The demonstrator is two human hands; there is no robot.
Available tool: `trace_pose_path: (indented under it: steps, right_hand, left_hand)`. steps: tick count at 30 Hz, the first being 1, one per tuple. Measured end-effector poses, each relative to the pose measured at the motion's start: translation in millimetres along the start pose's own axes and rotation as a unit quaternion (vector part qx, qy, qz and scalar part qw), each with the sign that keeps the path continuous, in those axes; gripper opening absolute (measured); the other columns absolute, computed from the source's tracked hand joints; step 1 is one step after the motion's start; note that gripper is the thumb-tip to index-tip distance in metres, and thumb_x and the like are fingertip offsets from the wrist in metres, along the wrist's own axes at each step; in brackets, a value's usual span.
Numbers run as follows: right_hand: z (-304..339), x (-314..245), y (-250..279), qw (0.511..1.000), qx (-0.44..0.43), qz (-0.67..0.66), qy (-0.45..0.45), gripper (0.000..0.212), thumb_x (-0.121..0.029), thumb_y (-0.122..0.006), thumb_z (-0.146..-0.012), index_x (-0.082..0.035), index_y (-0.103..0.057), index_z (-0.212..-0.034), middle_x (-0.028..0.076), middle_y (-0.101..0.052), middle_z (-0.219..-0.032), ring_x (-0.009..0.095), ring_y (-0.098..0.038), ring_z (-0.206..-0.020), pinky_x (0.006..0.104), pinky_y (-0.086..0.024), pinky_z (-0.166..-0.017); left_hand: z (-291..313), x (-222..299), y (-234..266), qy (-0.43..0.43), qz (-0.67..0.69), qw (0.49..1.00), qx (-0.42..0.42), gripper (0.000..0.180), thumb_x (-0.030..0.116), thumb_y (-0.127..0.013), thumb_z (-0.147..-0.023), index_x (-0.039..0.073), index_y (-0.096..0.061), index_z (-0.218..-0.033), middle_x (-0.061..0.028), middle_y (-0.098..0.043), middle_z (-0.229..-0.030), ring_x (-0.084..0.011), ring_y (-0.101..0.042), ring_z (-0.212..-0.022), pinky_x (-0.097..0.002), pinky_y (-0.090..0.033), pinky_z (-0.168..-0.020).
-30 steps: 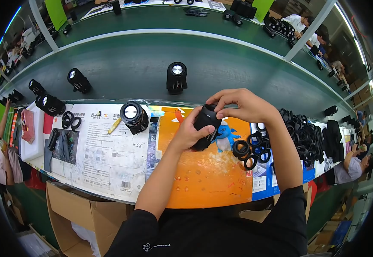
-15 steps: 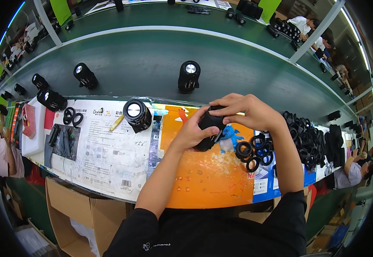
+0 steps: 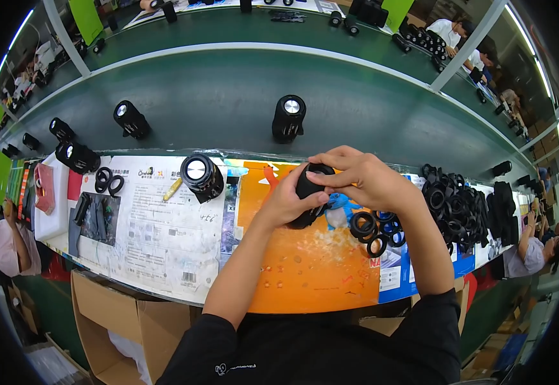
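Over the orange part of the worktop I hold a black cylindrical speaker [image 3: 307, 186] with both hands. My left hand [image 3: 289, 201] wraps round its side, thumb across the front. Fingers of my right hand [image 3: 366, 178] bend over its upper end, pinching at the rim; whether a ring is between them is hidden. Just right of the speaker lie several black rubber rings [image 3: 363, 224], partly under my right wrist. A similar speaker [image 3: 203, 183] with a silver disc on top stands to the left on white printed card.
A large heap of black rings [image 3: 453, 205] lies beyond my right forearm. More speakers, one at the centre [image 3: 289, 122], stand along the green conveyor [image 3: 215, 96]. A yellow marker [image 3: 173, 190] and a white foam tray [image 3: 58, 212] are left. A cardboard box [image 3: 109, 308] sits below the bench.
My right hand has shifted slightly down and left on the speaker, its fingers drawn closer round the upper end. My left hand keeps its grip. The speaker at the conveyor's centre sits slightly further right.
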State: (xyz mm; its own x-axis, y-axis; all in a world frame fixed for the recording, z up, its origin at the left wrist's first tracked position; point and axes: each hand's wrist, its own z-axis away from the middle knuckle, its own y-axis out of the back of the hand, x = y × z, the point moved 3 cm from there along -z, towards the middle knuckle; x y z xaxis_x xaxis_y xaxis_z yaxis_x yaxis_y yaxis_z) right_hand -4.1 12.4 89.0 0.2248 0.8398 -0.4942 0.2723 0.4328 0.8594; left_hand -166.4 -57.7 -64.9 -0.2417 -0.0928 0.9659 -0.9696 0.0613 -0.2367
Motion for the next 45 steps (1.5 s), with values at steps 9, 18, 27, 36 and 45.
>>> trace_pose_path:
  steps: [9,18,27,36,45]
  right_hand:
    - [-67.8,11.5,-50.7,0.984,-0.029,-0.113,-0.138,0.050,-0.041,-0.048,-0.118,-0.005,-0.083,-0.121,0.021,-0.082,-0.119,0.043,-0.074,-0.111,0.0492,-0.057,-0.100]
    - [-52.5,21.1,-65.5,0.985,-0.016,-0.061,-0.163,0.053,-0.033,-0.039,-0.116,-0.006,-0.083,-0.116,0.017,-0.083,-0.113,0.043,-0.074,-0.105,0.0475,-0.057,-0.097]
    - [29.2,59.4,-115.9,0.809,0.324,-0.444,-0.207,0.054,-0.044,-0.044,-0.123,0.001,-0.065,-0.146,0.011,-0.073,-0.138,0.022,-0.071,-0.123,0.0368,-0.052,-0.113]
    - [69.5,96.2,-23.8,0.770,0.535,-0.264,-0.227,0.038,-0.029,-0.082,-0.105,-0.009,-0.072,-0.135,0.010,-0.071,-0.128,0.023,-0.067,-0.122,0.0375,-0.054,-0.108]
    - [27.4,200.0,27.7,0.906,0.271,0.176,-0.273,0.047,-0.032,-0.087,-0.096,-0.023,-0.075,-0.141,0.016,-0.066,-0.138,0.041,-0.055,-0.131,0.0513,-0.051,-0.115]
  left_hand:
    - [4.0,-4.5,-3.6,-0.042,-0.111,0.993,0.017,0.067,0.040,-0.096,-0.088,0.001,-0.068,-0.135,-0.0099,-0.078,-0.119,-0.0205,-0.073,-0.111,-0.0378,-0.058,-0.099]
    - [5.5,-4.4,-9.9,-0.064,-0.124,0.990,0.004,0.069,0.037,-0.096,-0.084,0.002,-0.067,-0.136,-0.0133,-0.074,-0.130,-0.0262,-0.069,-0.120,-0.0403,-0.055,-0.105]
    - [-4.6,-13.2,-3.1,0.015,0.269,0.960,0.073,0.082,0.079,-0.048,-0.110,0.001,-0.068,-0.126,-0.0123,-0.078,-0.107,-0.0220,-0.079,-0.091,-0.0379,-0.066,-0.083]
    - [-85.6,34.4,19.0,-0.179,-0.245,0.922,0.240,0.066,0.042,-0.077,-0.107,0.004,-0.055,-0.157,-0.0187,-0.061,-0.150,-0.0343,-0.052,-0.147,-0.0451,-0.034,-0.130]
    - [-148.2,24.4,30.5,-0.063,-0.274,0.952,0.119,0.073,0.040,-0.101,-0.084,0.005,-0.066,-0.138,-0.0135,-0.079,-0.122,-0.0257,-0.076,-0.115,-0.0398,-0.060,-0.105]
